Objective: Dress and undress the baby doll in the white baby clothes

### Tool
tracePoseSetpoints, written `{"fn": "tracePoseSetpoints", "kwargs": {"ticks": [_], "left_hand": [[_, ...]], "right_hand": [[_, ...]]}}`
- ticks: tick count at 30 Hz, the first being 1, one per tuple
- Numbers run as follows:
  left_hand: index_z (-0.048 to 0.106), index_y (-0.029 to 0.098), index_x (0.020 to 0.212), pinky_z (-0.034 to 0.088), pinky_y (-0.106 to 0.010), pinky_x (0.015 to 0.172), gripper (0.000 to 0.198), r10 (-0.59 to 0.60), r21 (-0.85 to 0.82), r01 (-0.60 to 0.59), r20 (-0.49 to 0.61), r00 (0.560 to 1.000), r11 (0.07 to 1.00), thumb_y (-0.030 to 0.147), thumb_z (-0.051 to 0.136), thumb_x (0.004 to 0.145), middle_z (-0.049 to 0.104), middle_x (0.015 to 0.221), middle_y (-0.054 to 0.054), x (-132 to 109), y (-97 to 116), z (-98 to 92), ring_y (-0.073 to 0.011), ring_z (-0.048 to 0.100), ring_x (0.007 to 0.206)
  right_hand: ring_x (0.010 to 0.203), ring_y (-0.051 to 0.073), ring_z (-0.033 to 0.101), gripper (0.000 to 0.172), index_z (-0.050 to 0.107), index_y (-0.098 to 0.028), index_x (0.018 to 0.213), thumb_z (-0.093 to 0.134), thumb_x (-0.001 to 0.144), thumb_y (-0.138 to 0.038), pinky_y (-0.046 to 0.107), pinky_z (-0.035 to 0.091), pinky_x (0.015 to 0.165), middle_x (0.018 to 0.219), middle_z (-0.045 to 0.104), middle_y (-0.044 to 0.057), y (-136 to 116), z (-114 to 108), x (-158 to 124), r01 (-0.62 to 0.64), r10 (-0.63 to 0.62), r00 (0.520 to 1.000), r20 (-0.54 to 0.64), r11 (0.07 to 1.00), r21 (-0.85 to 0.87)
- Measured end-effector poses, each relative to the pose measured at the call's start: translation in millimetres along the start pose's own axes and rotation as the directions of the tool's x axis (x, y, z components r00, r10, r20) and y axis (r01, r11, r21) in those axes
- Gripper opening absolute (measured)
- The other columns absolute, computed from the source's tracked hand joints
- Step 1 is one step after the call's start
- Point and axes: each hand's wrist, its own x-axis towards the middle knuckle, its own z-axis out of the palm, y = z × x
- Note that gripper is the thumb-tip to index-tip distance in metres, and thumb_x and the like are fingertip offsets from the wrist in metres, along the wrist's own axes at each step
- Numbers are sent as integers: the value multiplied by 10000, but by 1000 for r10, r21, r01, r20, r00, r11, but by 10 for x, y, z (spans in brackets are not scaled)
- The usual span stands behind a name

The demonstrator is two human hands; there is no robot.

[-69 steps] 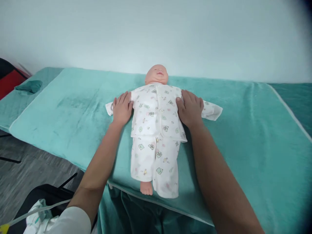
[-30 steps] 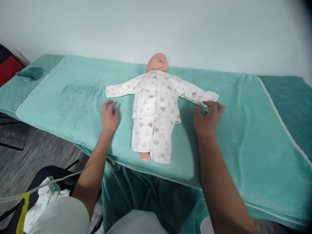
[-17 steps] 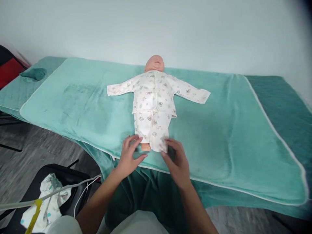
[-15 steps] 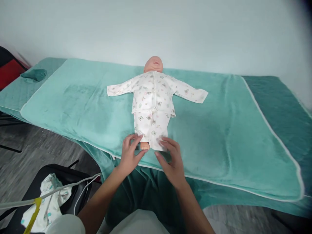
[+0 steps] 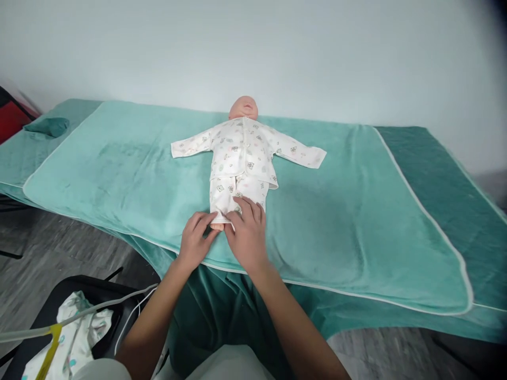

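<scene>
Along the pale wall: one long table, dressed in a darker teal cover with a lighter teal blanket over it. Blanket trimmed in white; front edge close to the person, far edge up by the wall, right front corner rounded. Broad stretches of blanket to both sides of the doll.

One doll, on its back, head toward the wall, feet end near the front edge, both sleeves spread outward. White printed shirt; matching trousers; one bare foot at a hem.

One black chair, lower left, bearing a crumpled white cloth with green marks; pale cord with yellow tag passing above.

Left hand: half-curled, fingertips at the trouser hem, thumb just beside the foot. Right hand: laid across the other trouser leg, fingers loosely bent, touching fabric, thumb near the foot. Whether either pinches the cloth, I cannot tell.
</scene>
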Motion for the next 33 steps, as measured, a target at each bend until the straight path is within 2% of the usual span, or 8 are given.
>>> {"fn": "tracePoseSetpoints", "kwargs": {"ticks": [4,8,13,16,21,28,31,33], "left_hand": [[641,284,1364,609,-337,835,378,74,28,-72,-48,996,997,186,607,1001,662,1037,-69,-20,-57,-22,-190,673,940],[673,273,1326,594,-339,791,373,146,160,-129,-98,985,979,146,580,987,649,973,-67,-22,-146,4,-197,653,895],[642,280,1350,598,-355,782,372,88,114,-78,-83,993,990,198,633,988,671,963,-60,-117,-117,70,-207,665,884],[625,288,1345,593,-372,791,399,83,83,-73,-127,988,994,171,668,966,687,944,-51,-187,-58,99,-214,656,876],[597,302,1343,604,-383,796,410,92,39,-88,-145,985,995,154,666,967,697,980,-56,-212,-13,104,-213,666,893],[585,313,1375,593,-429,822,418,31,113,-20,-97,995,993,211,665,977,708,1017,-80,-352,27,65,-253,683,954],[604,309,1359,589,-450,860,392,-17,142,33,-110,994,989,189,627,987,707,1078,-92,-543,-12,7,-269,681,1026],[613,305,1339,592,-462,901,373,-51,139,71,-140,989,988,170,601,992,701,1115,-94,-659,-50,-45,-271,674,1075]], "right_hand": [[1387,330,532,181,665,-245,1018,602,940,-95,628,440,1166,1382,642,118,-135,-71,-113,24,-21,999,-47,997,77],[1387,325,539,203,668,-264,1101,590,976,-125,628,435,1172,1411,627,110,-200,-79,-206,17,-16,1000,-10,998,61],[1287,317,588,330,619,-270,1297,602,990,-148,560,530,1045,1384,618,139,-10,27,-411,-72,76,992,-100,997,39],[1163,296,609,320,658,-286,1255,603,982,-129,490,582,903,1283,624,131,152,54,-526,-160,172,968,-184,984,83],[1058,277,620,284,710,-304,1169,636,952,-135,451,596,791,1202,605,112,371,-32,-546,-197,234,919,-318,970,144],[1120,279,628,487,604,-364,1404,645,972,-144,484,621,873,1255,605,107,315,-42,-748,-135,166,964,-207,979,156],[1173,286,625,594,492,-349,1520,672,975,-195,511,612,949,1263,612,116,285,-58,-907,-173,209,955,-212,970,173],[1195,289,626,541,508,-317,1495,666,984,-237,514,609,959,1283,615,123,313,-87,-979,-226,276,939,-204,944,241]]}}
